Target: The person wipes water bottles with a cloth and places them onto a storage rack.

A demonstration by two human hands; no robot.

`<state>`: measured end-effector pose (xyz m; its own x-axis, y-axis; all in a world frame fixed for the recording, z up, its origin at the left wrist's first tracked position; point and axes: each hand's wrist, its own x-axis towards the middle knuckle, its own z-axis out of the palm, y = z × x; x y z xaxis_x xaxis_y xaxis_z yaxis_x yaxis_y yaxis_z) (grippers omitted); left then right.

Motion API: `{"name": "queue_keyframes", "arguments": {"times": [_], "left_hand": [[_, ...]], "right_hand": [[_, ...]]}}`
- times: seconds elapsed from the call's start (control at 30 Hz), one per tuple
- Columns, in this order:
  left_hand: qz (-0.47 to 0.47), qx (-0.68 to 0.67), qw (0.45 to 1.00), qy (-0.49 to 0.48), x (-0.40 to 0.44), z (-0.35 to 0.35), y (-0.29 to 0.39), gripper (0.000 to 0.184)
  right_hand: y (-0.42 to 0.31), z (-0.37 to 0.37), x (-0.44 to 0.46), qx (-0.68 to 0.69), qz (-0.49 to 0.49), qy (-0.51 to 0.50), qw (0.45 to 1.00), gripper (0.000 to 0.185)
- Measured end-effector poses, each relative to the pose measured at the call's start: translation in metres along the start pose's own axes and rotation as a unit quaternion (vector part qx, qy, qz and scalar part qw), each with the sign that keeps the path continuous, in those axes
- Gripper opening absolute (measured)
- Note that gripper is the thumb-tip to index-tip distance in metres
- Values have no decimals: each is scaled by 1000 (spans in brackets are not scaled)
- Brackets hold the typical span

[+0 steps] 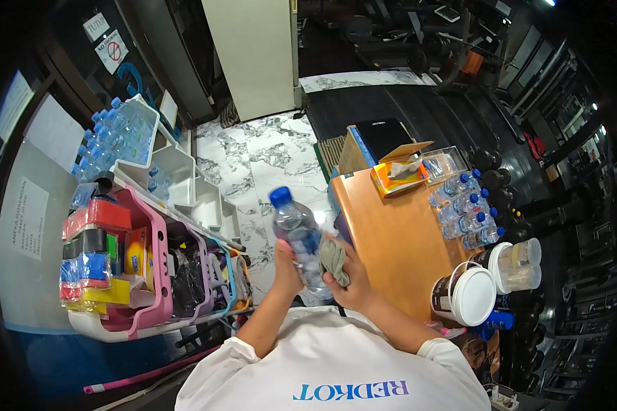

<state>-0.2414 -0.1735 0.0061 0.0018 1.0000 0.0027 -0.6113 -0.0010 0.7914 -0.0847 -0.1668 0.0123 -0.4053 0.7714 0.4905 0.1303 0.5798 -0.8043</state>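
A clear plastic bottle with a blue cap (297, 222) is held upright, slightly tilted, in front of the white shirt. My left hand (288, 267) wraps round its left side, low on the body. In my right hand (348, 277) is a folded grey-green cloth (333, 260), pressed against the right side of the bottle. The palm of my right hand is partly hidden behind the cloth. To the right of the hands is a wooden table (384, 236).
Bottles (469, 205), a tissue box (399, 177) and a white-lidded bucket (473, 296) stand on the table. At left, a white shelf (178, 171) holds more bottles, and a pink basket (159, 274) holds packages. Gym equipment fills the back right.
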Motion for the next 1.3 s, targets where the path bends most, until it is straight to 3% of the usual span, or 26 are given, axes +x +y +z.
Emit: {"name": "queue_keyframes", "arguments": {"times": [0.07,0.17,0.27,0.33,0.4,0.5,0.57,0.6,0.63,0.7,0.73,0.8,0.83,0.9,0.97,1.0,1.07,1.13,1.17,1.23,1.3], "left_hand": [[-11,-45,998,47,2,-11,15,85],[13,-64,991,119,5,-16,25,84],[55,-75,986,142,4,-17,23,89],[131,-81,976,157,12,-31,15,94],[141,-50,976,156,14,-45,8,95],[163,-37,979,116,14,-51,12,90],[140,64,958,242,16,-51,18,82],[101,75,962,240,12,-54,21,77],[102,74,962,242,10,-51,23,77],[85,-138,952,258,6,-40,28,78],[44,-123,954,270,5,-41,34,83],[-6,-141,956,256,-1,-68,32,87],[-58,-159,955,244,-4,-78,30,90],[-79,-140,950,266,-7,-77,35,95],[-77,-120,952,271,-10,-74,39,92],[-70,-111,973,191,-13,-84,32,92],[-53,-96,981,160,-12,-73,33,94],[-43,-52,993,93,-16,-54,47,96],[-43,-51,993,93,-16,-54,47,96],[-45,-100,989,103,-15,-55,45,92],[-23,-100,991,87,-15,-66,47,85]], "right_hand": [[-3,6,-17,59,120,-40,990,51],[11,22,-26,165,186,-24,968,63],[4,37,-12,281,212,48,935,74],[-2,36,1,319,231,26,919,76],[-6,38,7,355,251,1,901,79],[-10,47,12,315,223,18,922,72],[-14,53,15,227,213,53,949,65],[-10,58,14,172,185,86,964,54],[-8,60,14,172,186,85,964,54],[-5,62,14,-63,124,53,989,43],[-5,62,11,-63,124,54,989,43],[-3,62,3,-121,26,-23,992,36],[-7,59,6,-123,26,-21,992,36],[-20,51,15,12,132,-22,991,36],[-20,47,34,38,120,-5,992,39],[-25,45,47,81,98,7,992,41],[-36,45,73,124,75,21,989,43],[-45,58,97,147,-23,-11,989,47],[-46,68,97,148,-23,-11,989,47],[-39,86,91,-42,-71,-37,996,47],[-26,96,72,-12,-41,-36,998,47]]}}
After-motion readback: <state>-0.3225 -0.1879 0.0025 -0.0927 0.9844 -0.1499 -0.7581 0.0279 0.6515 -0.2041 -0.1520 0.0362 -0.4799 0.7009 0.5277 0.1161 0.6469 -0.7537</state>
